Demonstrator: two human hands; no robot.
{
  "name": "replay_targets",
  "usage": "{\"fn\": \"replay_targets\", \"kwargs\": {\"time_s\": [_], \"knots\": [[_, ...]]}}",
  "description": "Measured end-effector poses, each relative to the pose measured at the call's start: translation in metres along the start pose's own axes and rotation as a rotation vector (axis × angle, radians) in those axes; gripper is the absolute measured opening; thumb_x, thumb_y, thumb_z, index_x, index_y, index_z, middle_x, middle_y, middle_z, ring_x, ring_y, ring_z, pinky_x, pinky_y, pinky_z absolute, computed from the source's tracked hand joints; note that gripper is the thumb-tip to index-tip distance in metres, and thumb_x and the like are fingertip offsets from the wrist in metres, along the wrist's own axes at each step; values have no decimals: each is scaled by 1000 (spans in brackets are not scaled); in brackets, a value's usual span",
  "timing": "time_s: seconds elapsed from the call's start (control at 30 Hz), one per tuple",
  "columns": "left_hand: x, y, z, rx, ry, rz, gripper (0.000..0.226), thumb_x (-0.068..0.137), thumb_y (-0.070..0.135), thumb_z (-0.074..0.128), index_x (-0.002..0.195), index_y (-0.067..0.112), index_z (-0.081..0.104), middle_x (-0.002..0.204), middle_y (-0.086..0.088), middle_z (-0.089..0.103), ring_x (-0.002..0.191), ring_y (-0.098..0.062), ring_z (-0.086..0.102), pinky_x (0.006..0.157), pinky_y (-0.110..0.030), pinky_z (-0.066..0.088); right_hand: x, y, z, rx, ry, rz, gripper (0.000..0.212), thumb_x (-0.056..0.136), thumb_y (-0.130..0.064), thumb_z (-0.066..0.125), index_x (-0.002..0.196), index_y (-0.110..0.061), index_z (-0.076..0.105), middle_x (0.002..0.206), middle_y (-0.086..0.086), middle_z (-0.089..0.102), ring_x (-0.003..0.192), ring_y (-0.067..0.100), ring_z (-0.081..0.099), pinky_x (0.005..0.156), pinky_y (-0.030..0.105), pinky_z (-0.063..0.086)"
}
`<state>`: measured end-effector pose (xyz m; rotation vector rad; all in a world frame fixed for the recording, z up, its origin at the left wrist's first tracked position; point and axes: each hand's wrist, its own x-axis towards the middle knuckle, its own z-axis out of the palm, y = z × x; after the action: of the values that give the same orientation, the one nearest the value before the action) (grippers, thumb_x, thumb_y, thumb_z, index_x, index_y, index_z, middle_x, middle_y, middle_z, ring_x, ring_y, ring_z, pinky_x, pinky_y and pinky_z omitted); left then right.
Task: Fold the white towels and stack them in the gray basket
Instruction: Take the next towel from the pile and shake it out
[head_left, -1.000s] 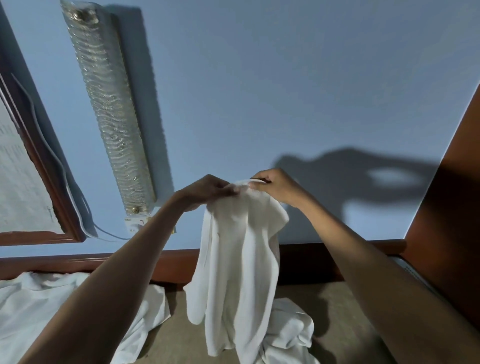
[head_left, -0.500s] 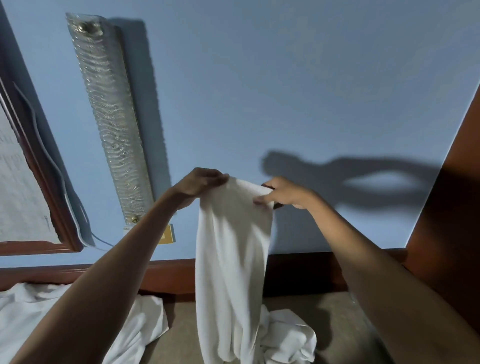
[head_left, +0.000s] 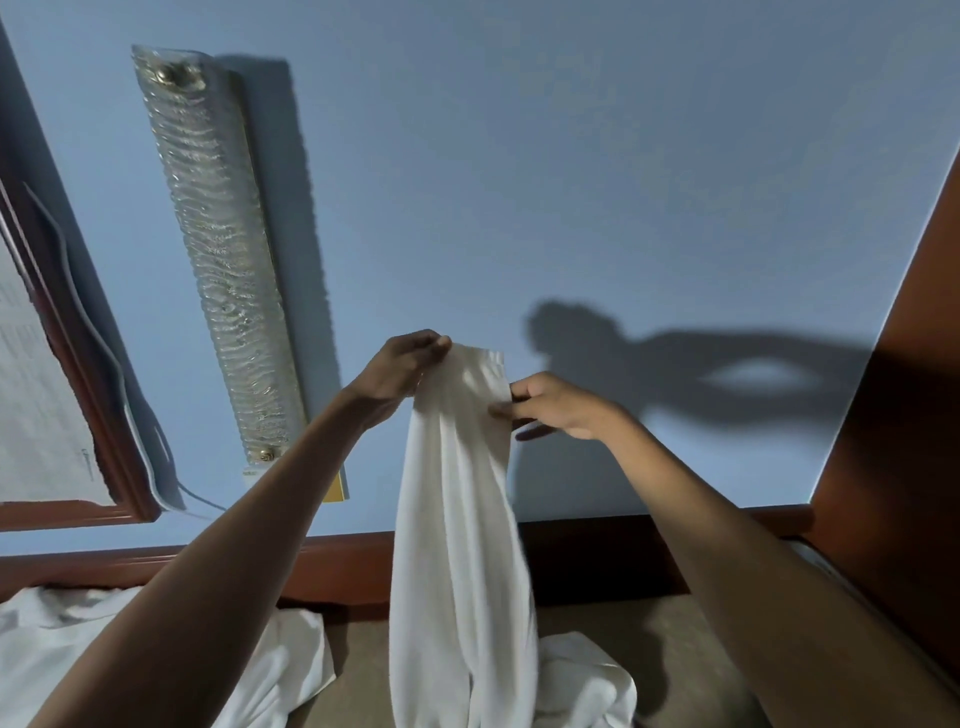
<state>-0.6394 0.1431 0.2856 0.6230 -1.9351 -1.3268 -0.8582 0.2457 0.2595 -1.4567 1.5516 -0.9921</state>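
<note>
White towel hung before the blue wall; I had my left hand pinching its top corner and my right hand pinching the opposite edge. Crumpled towels lay below.

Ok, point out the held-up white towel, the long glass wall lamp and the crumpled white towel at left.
Held-up white cloth towel (head_left: 462, 545): head view, middle of its hanging length.
Long ribbed glass wall lamp (head_left: 223, 249): head view, centre of the glass.
Crumpled white cloth towel (head_left: 52, 634): head view, its lower-left folds.
</note>
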Motion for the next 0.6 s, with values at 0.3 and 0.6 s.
{"fn": "replay_targets", "kwargs": {"time_s": [0.3,0.6], "knots": [[0,18,10,151,-44,53,37,95,42,71,98,5,75,83,-2,73,73,-14,65,64,-25,51,-2,-26,5,113,-39,-141,29,99,-19,66,121,1,67,106,5,75,98,17,70,87,30,58],[2,18,-6,302,108,103,26,99,30,68,81,11,67,68,5,61,59,-7,50,53,-21,39,-5,-26,2,103,-44,-160,26,95,-26,72,100,-1,72,86,2,67,82,13,63,76,23,53]]}}
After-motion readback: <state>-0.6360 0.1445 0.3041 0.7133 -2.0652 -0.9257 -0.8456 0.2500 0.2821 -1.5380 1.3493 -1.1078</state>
